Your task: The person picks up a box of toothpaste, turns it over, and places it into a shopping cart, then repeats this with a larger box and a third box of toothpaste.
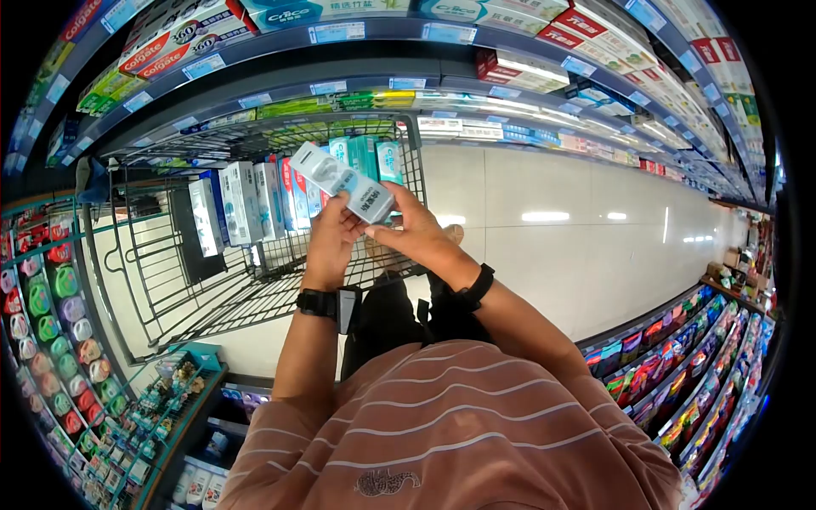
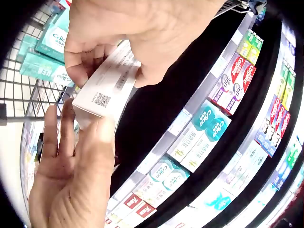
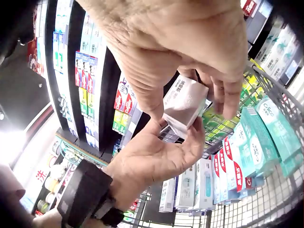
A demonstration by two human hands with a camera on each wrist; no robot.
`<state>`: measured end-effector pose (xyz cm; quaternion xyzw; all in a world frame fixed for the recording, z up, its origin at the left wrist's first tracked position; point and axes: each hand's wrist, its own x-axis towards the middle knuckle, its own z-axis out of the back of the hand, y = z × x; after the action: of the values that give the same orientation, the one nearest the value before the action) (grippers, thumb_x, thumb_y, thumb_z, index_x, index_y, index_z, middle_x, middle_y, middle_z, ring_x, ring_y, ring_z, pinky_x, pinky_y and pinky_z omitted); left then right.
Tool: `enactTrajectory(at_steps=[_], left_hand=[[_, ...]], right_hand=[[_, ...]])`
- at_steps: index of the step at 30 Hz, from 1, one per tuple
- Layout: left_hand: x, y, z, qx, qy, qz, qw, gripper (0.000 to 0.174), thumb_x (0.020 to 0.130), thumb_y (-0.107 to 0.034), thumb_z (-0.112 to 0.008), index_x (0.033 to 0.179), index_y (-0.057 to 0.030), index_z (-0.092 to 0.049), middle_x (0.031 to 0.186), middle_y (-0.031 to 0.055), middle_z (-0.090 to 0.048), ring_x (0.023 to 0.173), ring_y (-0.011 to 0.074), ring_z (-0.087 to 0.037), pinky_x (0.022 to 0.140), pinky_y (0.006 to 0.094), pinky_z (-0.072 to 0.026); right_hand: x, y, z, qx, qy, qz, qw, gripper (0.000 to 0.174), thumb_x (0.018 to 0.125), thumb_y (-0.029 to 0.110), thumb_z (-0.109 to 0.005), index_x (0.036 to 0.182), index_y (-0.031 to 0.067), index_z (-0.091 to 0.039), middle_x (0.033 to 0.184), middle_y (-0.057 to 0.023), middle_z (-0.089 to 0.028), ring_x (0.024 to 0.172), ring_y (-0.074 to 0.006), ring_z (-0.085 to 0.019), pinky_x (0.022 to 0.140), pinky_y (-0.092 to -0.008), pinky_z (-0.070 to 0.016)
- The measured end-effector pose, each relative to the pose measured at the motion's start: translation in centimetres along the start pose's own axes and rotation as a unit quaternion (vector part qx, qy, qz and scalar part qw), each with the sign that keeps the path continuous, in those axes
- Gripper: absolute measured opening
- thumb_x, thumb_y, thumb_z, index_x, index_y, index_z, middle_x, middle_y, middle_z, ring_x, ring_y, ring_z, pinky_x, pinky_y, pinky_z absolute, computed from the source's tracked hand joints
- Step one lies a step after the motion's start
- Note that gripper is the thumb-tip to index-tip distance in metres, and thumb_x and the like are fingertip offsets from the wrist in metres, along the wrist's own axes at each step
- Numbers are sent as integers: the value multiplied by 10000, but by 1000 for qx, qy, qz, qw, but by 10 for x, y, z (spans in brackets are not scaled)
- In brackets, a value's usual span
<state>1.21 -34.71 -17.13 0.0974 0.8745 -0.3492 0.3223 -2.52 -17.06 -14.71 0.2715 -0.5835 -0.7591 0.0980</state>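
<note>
Both hands hold one long white and grey box [image 1: 344,180] above a wire shopping cart [image 1: 170,272]. My left hand [image 1: 338,212] pinches the box's near end between thumb and fingers, seen from below in the left wrist view as box [image 2: 107,85] over palm [image 2: 71,180]. My right hand [image 1: 389,223] grips the box from the side, its fingers curled over the box [image 3: 183,102] in the right wrist view. The box is tilted, with its far end raised to the left.
Several toothpaste boxes [image 1: 246,204] stand upright in a row at the cart's far end. Shelves of toothpaste [image 1: 357,34] run along the aisle ahead. A rack of small round packs [image 1: 51,340] is at the left. Pale tiled floor [image 1: 578,229] stretches to the right.
</note>
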Motion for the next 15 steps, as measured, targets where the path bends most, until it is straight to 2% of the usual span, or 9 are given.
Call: enactTrajectory(at_steps=[2,5,8,10,11,12,13,15], left_hand=[[-4,6,-13,-23,13,-6,1000,446,954,-347,-658,1245,-22,-569,1138,103,-669,1052,222,-651,907,374,-521],[-10,8,-29,-17,16,-4,1000,444,958,-353,-661,1237,-19,-573,1121,97,-667,1041,214,-648,898,360,-523],[-14,4,-39,33,28,11,999,424,971,-358,-641,1202,-6,-591,1081,79,-660,1016,193,-642,894,346,-519],[-17,3,-39,90,49,28,994,448,977,-383,-633,1207,-1,-582,1091,81,-646,1017,187,-637,889,338,-519],[-20,0,-39,136,34,1,990,460,979,-394,-630,1216,-4,-572,1125,94,-637,1029,198,-639,879,344,-524],[-25,-3,-39,182,19,-26,983,473,981,-405,-628,1225,-6,-562,1160,106,-627,1040,209,-642,870,350,-529],[-27,-8,-38,228,6,-54,972,485,983,-416,-625,1235,-8,-551,1194,118,-618,1052,220,-644,860,356,-534],[-23,-12,-23,270,-28,-114,956,570,988,-450,-595,1306,13,-505,1279,134,-568,1163,240,-593,937,364,-504]], right_hand=[[-2,8,-1,-65,-46,26,996,775,808,263,-809,1428,9,-420,1321,-217,-541,1183,-310,-590,950,-359,-515],[-4,9,3,-81,-93,44,991,703,800,245,-802,1372,18,-463,1230,-212,-592,1099,-335,-627,913,-360,-526],[-6,13,19,-28,-113,35,993,615,815,230,-784,1322,34,-497,1109,-156,-644,1004,-282,-648,868,-360,-530],[-3,8,35,64,-124,-5,990,576,831,229,-772,1308,43,-510,1066,-119,-650,971,-233,-637,847,-345,-528],[-3,10,43,111,-129,-24,985,556,839,228,-766,1302,48,-516,1045,-101,-653,954,-208,-631,837,-338,-527],[-8,13,54,127,-112,-41,985,512,877,220,-743,1302,40,-522,1084,-80,-632,971,-157,-599,827,-310,-519],[-11,17,62,150,-109,-47,981,502,886,218,-735,1302,32,-522,1097,-85,-631,978,-156,-599,827,-304,-520],[-19,21,76,195,-104,-61,973,483,905,213,-720,1301,16,-524,1121,-95,-630,993,-153,-600,827,-293,-522]])
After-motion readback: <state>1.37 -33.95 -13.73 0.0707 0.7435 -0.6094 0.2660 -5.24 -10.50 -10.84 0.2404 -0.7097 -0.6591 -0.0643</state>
